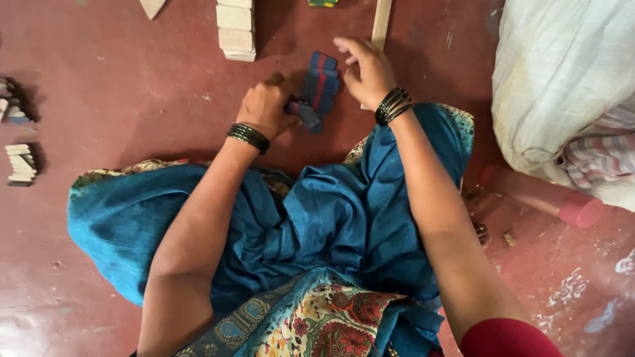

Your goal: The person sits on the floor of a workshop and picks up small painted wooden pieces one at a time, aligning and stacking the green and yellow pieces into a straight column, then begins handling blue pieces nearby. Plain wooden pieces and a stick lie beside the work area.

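- The left hand (264, 106) is curled into a closed grip on the lower end of a small stack of painted flat pieces (319, 89), dark blue with a red stripe.
- The right hand (366, 71) rests against the stack's upper right side; its fingers are loosely spread, and I cannot tell whether they actually pinch the stack.
- The stack sits just above the red floor (119, 86), in front of the person's knees and the blue cloth (344, 211) of their lap.
- Its long axis runs from lower left to upper right, the far end pointing away from the person toward the pale wooden strip (381, 23).
- Risk, as I judge it: only one end looks firmly held, so the loose pieces could fan apart or slide out if the right hand lifts off.
- A dropped piece might knock the pile of pale wooden blocks (235, 30) nearby.
- Another small pile of blocks (20, 165) lies well apart at the left.
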Motion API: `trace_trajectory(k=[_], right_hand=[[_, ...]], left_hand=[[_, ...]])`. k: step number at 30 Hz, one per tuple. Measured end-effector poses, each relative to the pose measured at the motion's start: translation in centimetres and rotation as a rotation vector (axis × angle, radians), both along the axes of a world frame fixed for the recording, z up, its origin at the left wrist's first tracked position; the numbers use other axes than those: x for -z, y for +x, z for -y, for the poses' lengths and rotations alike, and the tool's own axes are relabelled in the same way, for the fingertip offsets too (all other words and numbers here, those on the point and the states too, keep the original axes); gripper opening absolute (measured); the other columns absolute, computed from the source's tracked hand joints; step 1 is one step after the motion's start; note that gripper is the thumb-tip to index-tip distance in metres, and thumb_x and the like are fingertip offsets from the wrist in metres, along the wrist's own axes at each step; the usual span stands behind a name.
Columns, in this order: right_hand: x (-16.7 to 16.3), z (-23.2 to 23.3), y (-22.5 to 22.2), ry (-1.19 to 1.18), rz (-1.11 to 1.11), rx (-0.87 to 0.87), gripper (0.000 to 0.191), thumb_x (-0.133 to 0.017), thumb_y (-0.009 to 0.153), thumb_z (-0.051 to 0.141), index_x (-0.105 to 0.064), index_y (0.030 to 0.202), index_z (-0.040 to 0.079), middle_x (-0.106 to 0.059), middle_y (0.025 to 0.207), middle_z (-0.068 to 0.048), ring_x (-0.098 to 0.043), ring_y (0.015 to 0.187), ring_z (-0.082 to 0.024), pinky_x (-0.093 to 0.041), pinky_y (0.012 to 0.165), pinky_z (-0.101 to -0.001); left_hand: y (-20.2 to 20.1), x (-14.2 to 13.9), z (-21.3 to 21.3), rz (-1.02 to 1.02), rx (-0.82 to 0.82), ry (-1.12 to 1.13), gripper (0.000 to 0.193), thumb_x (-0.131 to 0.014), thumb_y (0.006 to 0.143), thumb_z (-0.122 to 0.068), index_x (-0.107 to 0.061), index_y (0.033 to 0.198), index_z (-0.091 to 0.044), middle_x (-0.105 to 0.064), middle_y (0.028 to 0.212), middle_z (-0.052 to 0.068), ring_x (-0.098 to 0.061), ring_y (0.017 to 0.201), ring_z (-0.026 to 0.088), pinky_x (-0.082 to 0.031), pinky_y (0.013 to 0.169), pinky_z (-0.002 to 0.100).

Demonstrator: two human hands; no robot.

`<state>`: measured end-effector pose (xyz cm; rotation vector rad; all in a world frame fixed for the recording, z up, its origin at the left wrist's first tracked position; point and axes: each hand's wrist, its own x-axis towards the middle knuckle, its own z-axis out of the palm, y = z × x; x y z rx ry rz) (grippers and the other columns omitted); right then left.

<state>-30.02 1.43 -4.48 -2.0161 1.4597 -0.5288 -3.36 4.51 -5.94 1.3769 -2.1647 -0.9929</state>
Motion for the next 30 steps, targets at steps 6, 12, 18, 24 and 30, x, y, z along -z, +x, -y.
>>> trace_trajectory(k=[6,12,18,24,30], right_hand=[[-0.7,-1.1,1.8,-0.039,-0.171,0.005,0.045,-0.089,0.086,0.020,-0.066,0.122,0.009,-0.067,0.102,-0.009,-0.070,0.091,-0.026,-0.058,0.079,-0.0388],[-1.1,-1.6,3.4,-0.041,-0.075,0.018,0.037,-0.088,0.077,0.017,-0.061,0.100,0.010,-0.064,0.097,-0.010,-0.071,0.084,-0.025,-0.057,0.073,-0.0374],[-0.7,-1.6,3.8,0.065,-0.049,-0.004,0.031,-0.083,0.084,0.015,-0.064,0.108,0.008,-0.068,0.088,-0.006,-0.071,0.081,-0.025,-0.056,0.072,-0.0390],[-0.5,0.0,1.2,-0.070,0.016,0.056,0.011,-0.076,0.093,0.013,-0.071,0.101,0.007,-0.072,0.091,-0.008,-0.073,0.079,-0.021,-0.057,0.069,-0.0336],[1.4,1.4,-0.7,0.083,0.104,0.247,0.016,-0.068,0.099,0.012,-0.075,0.113,0.009,-0.076,0.085,-0.004,-0.073,0.074,-0.011,-0.056,0.067,-0.0277]], left_hand=[[0.0,0.7,-0.3,-0.060,-0.043,-0.092,0.060,-0.092,0.071,-0.021,-0.062,0.122,-0.009,-0.064,0.118,0.016,-0.066,0.101,0.042,-0.055,0.080,0.052],[0.1,0.4,-0.1,-0.051,-0.041,-0.015,0.066,-0.092,0.070,-0.024,-0.059,0.125,-0.006,-0.064,0.114,0.017,-0.065,0.099,0.043,-0.054,0.079,0.054],[-0.3,-0.3,-0.5,-0.147,-0.054,-0.137,0.075,-0.090,0.072,-0.023,-0.058,0.138,-0.010,-0.063,0.120,0.019,-0.063,0.105,0.043,-0.054,0.081,0.052],[-0.7,1.2,-0.6,-0.108,-0.042,-0.155,0.063,-0.086,0.078,-0.022,-0.059,0.132,-0.004,-0.063,0.120,0.019,-0.061,0.107,0.044,-0.053,0.088,0.052],[-1.1,1.9,-0.8,-0.128,-0.028,-0.161,0.055,-0.085,0.079,-0.019,-0.060,0.125,-0.002,-0.063,0.122,0.019,-0.061,0.108,0.044,-0.053,0.088,0.052]])
